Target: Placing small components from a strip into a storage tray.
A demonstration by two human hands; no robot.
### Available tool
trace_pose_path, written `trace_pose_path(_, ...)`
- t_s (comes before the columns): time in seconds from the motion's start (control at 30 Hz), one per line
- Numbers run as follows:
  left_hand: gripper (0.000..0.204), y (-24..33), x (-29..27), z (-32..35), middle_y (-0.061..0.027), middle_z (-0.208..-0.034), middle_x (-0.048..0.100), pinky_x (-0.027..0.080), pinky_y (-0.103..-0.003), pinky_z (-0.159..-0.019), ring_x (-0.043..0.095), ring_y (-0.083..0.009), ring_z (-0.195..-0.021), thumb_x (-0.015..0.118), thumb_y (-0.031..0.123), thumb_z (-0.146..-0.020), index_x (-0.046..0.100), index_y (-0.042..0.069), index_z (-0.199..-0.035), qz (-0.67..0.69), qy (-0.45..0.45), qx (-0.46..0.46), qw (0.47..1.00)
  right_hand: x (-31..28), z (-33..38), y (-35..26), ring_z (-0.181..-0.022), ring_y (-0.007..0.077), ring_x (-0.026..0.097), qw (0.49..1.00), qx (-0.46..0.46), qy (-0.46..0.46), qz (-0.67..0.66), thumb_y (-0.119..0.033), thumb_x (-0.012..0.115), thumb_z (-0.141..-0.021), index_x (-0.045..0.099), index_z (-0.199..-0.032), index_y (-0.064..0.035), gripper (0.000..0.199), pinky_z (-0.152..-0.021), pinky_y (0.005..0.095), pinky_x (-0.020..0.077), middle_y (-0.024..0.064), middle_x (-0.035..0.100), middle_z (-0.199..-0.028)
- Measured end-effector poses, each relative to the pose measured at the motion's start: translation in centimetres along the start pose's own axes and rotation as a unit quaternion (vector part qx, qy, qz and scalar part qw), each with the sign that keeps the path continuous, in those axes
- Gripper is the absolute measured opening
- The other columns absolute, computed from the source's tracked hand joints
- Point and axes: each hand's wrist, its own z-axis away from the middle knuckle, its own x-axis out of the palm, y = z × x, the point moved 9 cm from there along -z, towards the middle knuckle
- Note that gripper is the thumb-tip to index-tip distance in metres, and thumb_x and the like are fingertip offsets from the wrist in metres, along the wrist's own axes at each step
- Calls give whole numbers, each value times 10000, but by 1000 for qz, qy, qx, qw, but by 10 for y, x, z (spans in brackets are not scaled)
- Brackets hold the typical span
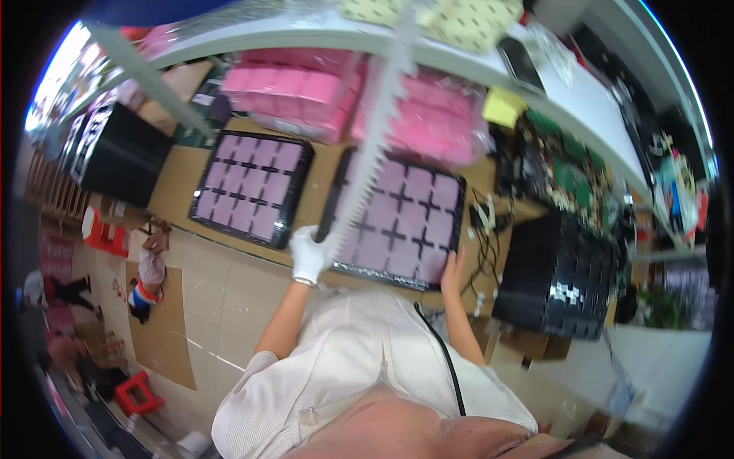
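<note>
My left hand [309, 253], in a white glove, grips the near left edge of a black tray [456, 229] filled with several pale purple squares. My right hand [452, 271], bare, holds the near right corner of that same tray. The tray lies on a brown work surface in front of me. A second black tray [202, 170] with the same purple squares lies just to its left, untouched.
Stacks of pink packs [294, 90] sit behind the trays. A pile of black empty trays [554, 279] stands at the right, with green circuit boards [569, 172] and cables behind it. A white shelf [459, 55] runs overhead. Red stools [107, 237] and a person stand on the floor at left.
</note>
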Motion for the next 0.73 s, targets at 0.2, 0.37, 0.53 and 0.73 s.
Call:
trace_pose_path(0.2,601,33,-21,22,-256,-1088,608,465,-407,-880,604,-375,-997,620,343,-820,462,41,-1315,66,-101,-20,992,2,1,11,-1373,302,238,995,13,-69,-66,-396,379,-978,243,-1419,23,623,-1116,345,172,191,264,-1475)
trace_pose_path(0.37,546,35,-14,25,-279,-1095,586,462,-410,-880,587,-389,-1009,582,309,-853,457,80,-1332,49,-74,-10,996,-7,-10,15,-1362,305,251,996,2,-75,-38,-406,349,-986,274,-1411,13,602,-1110,352,180,197,271,-1467)
trace_pose_path(0.53,398,-7,-83,-9,-159,-1062,655,474,-292,-835,630,-208,-913,660,193,-835,592,9,-1181,194,162,10,967,-25,-6,-33,-1359,311,251,998,-52,-25,-3,-391,325,-996,372,-1362,1,539,-1111,374,169,206,301,-1445)
trace_pose_path(0.73,439,-174,-198,-60,-73,-1033,671,464,-252,-848,595,-127,-909,766,208,-768,634,13,-1139,271,277,-169,906,-26,-5,-42,-1347,295,277,994,-39,-47,-94,-390,321,-1000,398,-1342,1,526,-1107,361,182,177,327,-1437)
